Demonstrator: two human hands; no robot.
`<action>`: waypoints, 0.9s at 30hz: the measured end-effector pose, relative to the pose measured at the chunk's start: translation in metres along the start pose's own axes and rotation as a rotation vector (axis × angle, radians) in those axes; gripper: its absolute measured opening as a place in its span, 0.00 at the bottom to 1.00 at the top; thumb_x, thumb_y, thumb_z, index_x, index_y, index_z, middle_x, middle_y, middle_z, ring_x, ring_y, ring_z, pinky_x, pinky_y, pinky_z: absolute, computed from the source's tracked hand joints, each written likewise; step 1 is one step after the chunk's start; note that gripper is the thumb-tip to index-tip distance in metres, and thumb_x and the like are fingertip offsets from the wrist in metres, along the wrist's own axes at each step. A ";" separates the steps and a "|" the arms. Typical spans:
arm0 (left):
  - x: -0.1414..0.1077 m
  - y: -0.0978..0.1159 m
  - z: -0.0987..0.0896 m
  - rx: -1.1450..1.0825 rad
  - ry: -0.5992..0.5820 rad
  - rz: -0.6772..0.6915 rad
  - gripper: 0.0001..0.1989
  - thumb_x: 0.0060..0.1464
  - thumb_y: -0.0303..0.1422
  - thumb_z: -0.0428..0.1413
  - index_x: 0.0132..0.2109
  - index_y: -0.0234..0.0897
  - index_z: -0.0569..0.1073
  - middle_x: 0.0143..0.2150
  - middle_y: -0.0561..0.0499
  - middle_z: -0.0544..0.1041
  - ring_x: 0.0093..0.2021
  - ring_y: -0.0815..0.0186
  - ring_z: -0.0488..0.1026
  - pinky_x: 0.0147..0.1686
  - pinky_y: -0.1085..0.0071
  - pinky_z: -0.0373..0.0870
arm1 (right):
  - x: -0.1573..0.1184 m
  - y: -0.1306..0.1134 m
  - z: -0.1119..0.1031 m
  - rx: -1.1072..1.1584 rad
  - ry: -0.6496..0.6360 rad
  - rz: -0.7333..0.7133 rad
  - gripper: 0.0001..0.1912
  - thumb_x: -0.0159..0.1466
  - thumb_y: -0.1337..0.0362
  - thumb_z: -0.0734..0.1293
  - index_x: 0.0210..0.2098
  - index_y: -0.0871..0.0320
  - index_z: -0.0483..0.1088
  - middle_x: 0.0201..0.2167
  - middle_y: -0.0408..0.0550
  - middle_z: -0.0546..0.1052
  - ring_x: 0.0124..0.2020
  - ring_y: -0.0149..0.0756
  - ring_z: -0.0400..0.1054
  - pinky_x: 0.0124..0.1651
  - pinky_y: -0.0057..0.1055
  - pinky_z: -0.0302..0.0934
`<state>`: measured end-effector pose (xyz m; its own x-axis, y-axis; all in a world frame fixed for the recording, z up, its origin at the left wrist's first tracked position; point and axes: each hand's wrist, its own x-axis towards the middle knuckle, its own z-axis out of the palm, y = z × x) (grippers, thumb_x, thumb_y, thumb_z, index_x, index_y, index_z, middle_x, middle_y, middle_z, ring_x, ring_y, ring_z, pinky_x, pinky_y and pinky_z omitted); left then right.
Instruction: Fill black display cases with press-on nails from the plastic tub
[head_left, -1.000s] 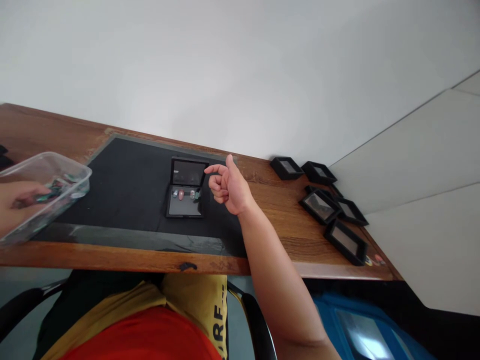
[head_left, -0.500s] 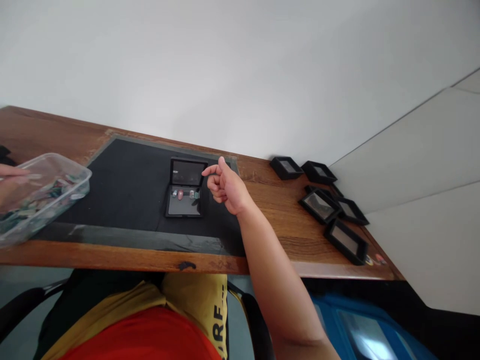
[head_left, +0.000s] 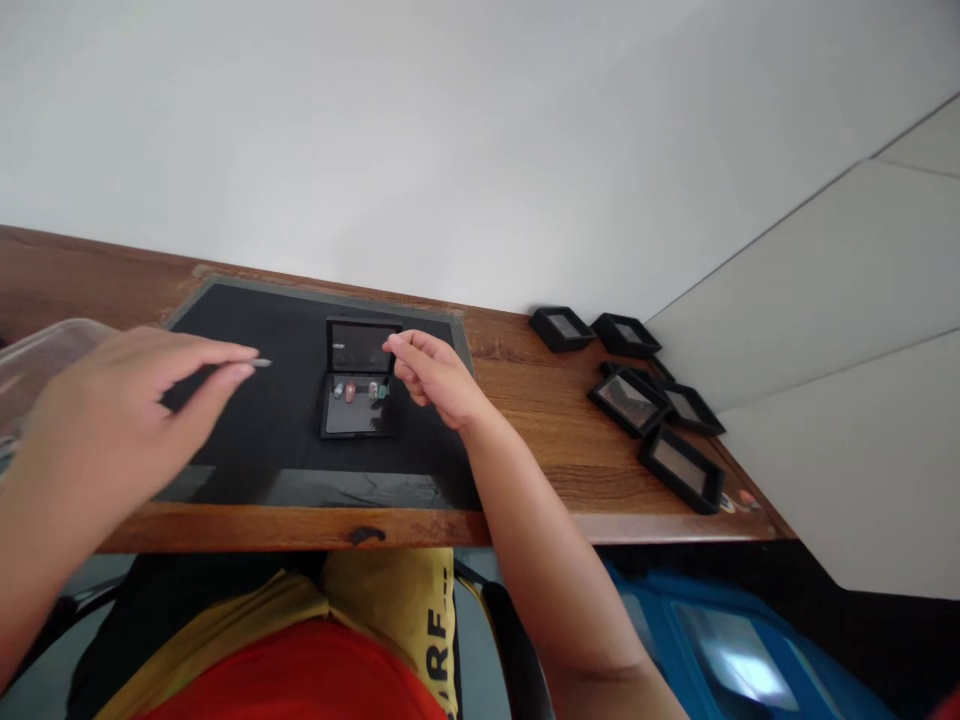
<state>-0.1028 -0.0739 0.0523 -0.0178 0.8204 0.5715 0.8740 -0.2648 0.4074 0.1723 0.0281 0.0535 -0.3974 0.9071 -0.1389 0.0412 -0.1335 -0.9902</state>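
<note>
An open black case [head_left: 358,417] lies on the black mat [head_left: 259,320], its dark lid raised at the back. Several small pale, pink and greenish pieces form a row inside it. My left hand [head_left: 142,400] is over the mat's left part, thumb and forefinger pinching a small light piece [head_left: 260,362]. At the case's upper right corner is my right hand [head_left: 429,375], thumb and forefinger pressed together; whether anything is between them is too small to tell.
Several black framed boxes [head_left: 628,400] lie at the right end of the wooden table [head_left: 525,400], some overlapping. A clear plastic tub [head_left: 56,345] stands at the far left, partly behind my left hand. A pale wall rises behind.
My left hand has come right from the tub, with a small piece in its pinch. The thumb of my right hand has come down to its forefinger. The view has shifted slightly.
</note>
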 end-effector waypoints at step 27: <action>0.015 0.023 0.082 -0.069 0.145 0.352 0.11 0.66 0.32 0.59 0.50 0.53 0.82 0.42 0.52 0.88 0.43 0.53 0.82 0.43 0.52 0.77 | 0.002 0.015 0.008 -0.021 -0.259 -0.273 0.14 0.62 0.55 0.77 0.38 0.58 0.78 0.24 0.38 0.74 0.24 0.24 0.58 0.29 0.25 0.52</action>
<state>-0.0430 -0.0263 0.0112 0.2047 0.5938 0.7781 0.8040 -0.5555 0.2124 0.1648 0.0249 0.0381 -0.6151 0.7766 0.1362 -0.0803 0.1102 -0.9907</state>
